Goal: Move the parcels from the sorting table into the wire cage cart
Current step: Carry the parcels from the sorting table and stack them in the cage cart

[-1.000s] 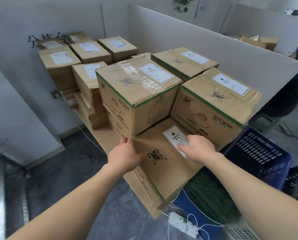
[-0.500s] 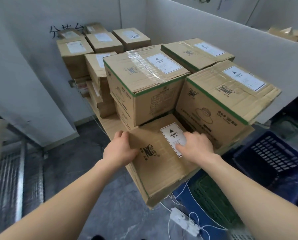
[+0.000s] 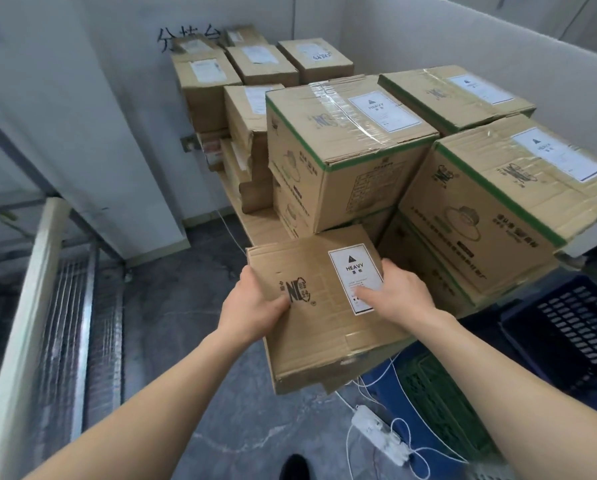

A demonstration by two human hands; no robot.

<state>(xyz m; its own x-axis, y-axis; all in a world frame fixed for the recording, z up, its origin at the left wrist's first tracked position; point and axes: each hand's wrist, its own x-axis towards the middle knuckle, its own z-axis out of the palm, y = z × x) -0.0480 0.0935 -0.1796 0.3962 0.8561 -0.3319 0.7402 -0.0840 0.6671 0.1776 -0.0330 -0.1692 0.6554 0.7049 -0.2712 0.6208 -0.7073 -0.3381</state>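
A flat brown cardboard parcel (image 3: pixel 325 327) with a white HEAVY label juts out past the near edge of the sorting table (image 3: pixel 255 225). My left hand (image 3: pixel 255 304) grips its left edge, thumb on top. My right hand (image 3: pixel 394 292) holds its right side, thumb lying over the label. Behind it, several larger taped parcels (image 3: pixel 345 150) are stacked on the table. The wire cage cart (image 3: pixel 65 306), with a pale frame and metal mesh, stands at the left.
Blue and green plastic crates (image 3: pixel 567 327) sit low at the right, under the table edge. A white power strip (image 3: pixel 380 431) with cables lies on the grey floor. White partition walls enclose the table. The floor between cart and table is open.
The flat parcel has slid out from under the stack toward me and turned a little. Both hands moved with it, and the view swung left, bringing the cage cart into sight.
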